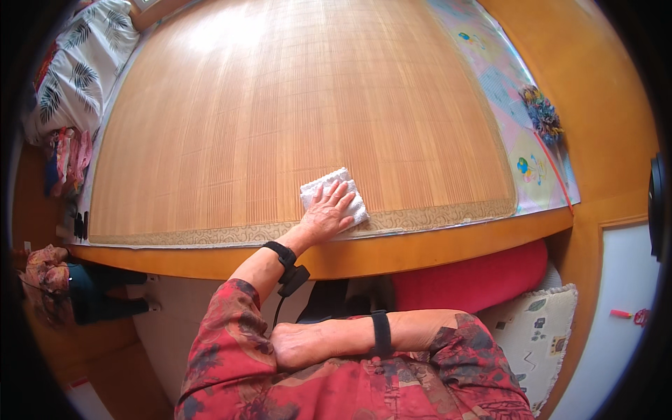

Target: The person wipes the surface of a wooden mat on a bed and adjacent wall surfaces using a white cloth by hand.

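My left hand (327, 212) lies flat on a folded white cloth (355, 204), its fingers spread. Under the cloth is the near edge of a tan woven sleeping mat (294, 126) with a patterned border. A black strap with a small black device (287, 269) is around my left wrist. My right arm crosses in front of my body. The back of my right hand (297, 345) shows against my left sleeve near the elbow; its fingers are hidden. My right forearm wears a black band (381, 334).
A wooden bed edge (392, 253) runs along the front. A multicoloured fluffy duster (542, 115) with a red handle lies at the right. A leaf-print pillow (84, 70) and folded clothes (68, 161) are at the left. Below sits a red cushion (476, 276). A person (52, 283) shows far left.
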Motion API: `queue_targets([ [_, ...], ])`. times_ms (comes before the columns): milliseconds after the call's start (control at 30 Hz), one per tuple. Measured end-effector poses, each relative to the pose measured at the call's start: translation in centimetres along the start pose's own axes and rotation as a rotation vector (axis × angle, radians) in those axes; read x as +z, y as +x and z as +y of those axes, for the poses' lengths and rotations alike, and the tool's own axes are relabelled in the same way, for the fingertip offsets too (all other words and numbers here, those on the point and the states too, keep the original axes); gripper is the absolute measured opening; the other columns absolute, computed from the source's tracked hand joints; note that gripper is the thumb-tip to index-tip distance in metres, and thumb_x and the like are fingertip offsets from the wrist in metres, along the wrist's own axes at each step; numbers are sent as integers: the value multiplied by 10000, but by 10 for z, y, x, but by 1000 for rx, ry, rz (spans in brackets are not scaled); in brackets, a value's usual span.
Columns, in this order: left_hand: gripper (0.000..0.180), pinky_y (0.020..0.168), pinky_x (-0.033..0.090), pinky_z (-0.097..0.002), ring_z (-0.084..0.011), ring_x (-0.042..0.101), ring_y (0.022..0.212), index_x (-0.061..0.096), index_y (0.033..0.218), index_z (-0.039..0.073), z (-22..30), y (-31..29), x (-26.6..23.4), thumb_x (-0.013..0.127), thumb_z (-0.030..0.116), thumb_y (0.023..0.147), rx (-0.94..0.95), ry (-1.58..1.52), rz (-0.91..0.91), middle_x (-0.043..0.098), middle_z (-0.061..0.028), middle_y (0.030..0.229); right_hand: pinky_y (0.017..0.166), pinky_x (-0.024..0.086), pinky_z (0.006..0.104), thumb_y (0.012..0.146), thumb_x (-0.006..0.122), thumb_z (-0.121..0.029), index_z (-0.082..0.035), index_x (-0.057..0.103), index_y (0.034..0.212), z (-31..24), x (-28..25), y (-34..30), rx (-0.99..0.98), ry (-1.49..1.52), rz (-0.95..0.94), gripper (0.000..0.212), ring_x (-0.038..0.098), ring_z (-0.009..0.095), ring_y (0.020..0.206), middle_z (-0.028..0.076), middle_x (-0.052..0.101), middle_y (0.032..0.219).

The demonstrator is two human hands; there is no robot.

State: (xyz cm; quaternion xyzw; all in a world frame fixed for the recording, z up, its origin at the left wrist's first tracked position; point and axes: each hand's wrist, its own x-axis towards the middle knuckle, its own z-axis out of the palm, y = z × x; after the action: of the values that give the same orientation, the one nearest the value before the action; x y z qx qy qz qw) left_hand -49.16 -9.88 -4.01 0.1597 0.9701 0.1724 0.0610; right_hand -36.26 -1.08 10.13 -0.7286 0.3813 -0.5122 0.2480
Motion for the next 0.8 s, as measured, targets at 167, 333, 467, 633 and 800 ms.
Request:
queue_targets([
  [167,549,1064,54,-457,-298,133,1323,353,1300,78,-11,12,-1,446,363,840,-19,31,27,221,-153,1404,493,426,367,645,563,-101,-35,561,670,9,7,7,26,-114,33,70,545,288,572,120,527,617],
  [333,557,1066,44,-453,-301,120,1326,341,1303,62,-22,24,-5,439,359,842,-9,24,-11,206,-158,1409,434,410,343,613,563,-109,-46,570,576,13,13,14,-69,-254,264,73,539,255,487,102,521,548],
  [467,559,1067,38,-449,-303,115,1326,331,1308,63,-25,36,-6,444,350,841,-16,-9,4,201,-159,1410,425,411,335,617,560,-121,-48,573,627,17,5,24,-120,-178,543,74,534,244,470,79,518,543],
  [633,568,1068,36,-444,-302,110,1327,320,1313,65,-31,45,-11,457,342,836,29,10,-32,198,-158,1411,429,419,317,630,547,-139,-65,544,682,-3,-35,7,190,-449,326,90,543,214,502,52,496,546],
  [800,572,1068,35,-449,-302,111,1327,318,1315,72,-40,56,-11,463,341,832,66,13,-58,194,-152,1413,445,425,309,626,540,-146,-84,513,655,-1,-63,5,104,-560,481,74,532,201,561,46,486,598],
])
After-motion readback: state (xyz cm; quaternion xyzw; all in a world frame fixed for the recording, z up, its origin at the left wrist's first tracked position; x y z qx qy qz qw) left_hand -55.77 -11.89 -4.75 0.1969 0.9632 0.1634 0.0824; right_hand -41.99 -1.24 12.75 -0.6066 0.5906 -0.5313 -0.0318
